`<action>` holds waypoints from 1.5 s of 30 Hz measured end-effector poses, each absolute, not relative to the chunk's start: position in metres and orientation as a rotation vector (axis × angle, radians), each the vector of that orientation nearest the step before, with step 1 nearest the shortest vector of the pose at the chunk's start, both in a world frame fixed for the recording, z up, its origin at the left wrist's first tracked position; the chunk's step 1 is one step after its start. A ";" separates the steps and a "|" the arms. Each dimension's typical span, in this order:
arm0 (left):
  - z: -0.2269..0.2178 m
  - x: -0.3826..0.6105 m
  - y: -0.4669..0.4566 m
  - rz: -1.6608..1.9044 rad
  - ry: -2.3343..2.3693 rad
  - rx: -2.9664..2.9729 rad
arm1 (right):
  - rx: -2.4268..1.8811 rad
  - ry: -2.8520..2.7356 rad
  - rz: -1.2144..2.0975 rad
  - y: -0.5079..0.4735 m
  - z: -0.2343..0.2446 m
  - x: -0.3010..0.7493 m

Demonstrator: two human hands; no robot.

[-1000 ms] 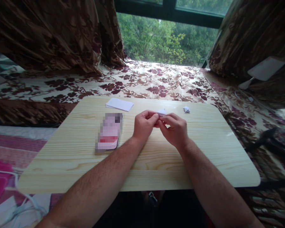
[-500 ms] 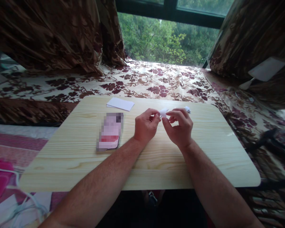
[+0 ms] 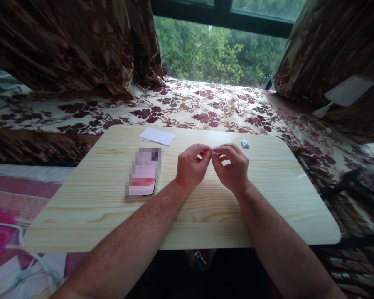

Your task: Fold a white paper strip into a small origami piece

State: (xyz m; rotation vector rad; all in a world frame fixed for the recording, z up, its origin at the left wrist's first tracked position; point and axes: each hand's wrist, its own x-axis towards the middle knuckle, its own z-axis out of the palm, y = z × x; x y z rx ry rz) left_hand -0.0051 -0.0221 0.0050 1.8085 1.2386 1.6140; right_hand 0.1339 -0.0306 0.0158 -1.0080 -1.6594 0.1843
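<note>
My left hand is closed in a pinch on a small white piece of paper above the middle of the table. My right hand pinches the same paper from the other side, its fingertips against those of the left. Most of the paper is hidden behind the fingers, so its shape does not show. Just beyond the right hand lies a small folded white paper piece. To the left of the hands, a stack of white paper sheets rests near the table's far edge.
A phone, partly blurred out, lies on the wooden table left of my left forearm. Patterned fabric covers the ledge beyond, below a window. White cables hang near the table's left corner, and a white lamp stands at right.
My right hand has moved left and its fingers have closed onto the paper, which is now mostly covered. The folded piece on the table shows more fully. The left hand stays nearly in place.
</note>
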 end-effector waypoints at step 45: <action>0.005 -0.009 -0.017 1.651 1.289 1.860 | -1.062 -1.676 0.336 -0.028 0.014 0.134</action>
